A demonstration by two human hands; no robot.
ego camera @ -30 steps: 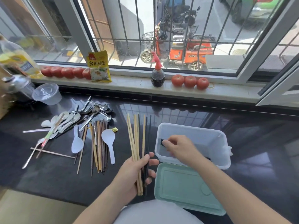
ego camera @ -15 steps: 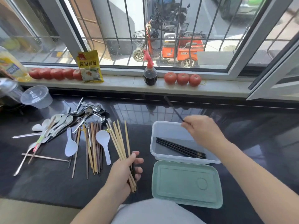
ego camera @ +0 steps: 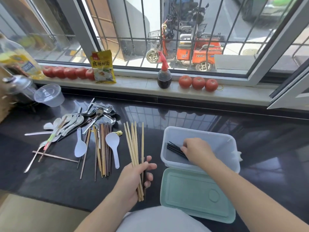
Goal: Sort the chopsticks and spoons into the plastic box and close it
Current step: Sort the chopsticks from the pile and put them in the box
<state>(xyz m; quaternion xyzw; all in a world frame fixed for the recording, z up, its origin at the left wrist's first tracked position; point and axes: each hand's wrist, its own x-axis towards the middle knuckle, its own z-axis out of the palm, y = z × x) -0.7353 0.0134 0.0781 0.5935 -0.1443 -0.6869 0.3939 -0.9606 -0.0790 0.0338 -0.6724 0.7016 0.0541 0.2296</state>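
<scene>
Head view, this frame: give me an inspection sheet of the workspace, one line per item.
Surface: dark glossy countertop, reflecting the window bars.
Job's things: clear plastic box holds black chopsticks; green lid lies off, in front of the box; brown chopsticks, white spoons and metal spoons still lie loose on the left.
Clutter: clear cup, oil bottle.
Hands: left hand grips pale chopsticks; right hand is inside the box at the black chopsticks, grip unclear.
Cables: nothing seen.
Surroundings: windowsill with tomatoes, yellow packet, dark sauce bottle; barred window, scooters outside.
</scene>
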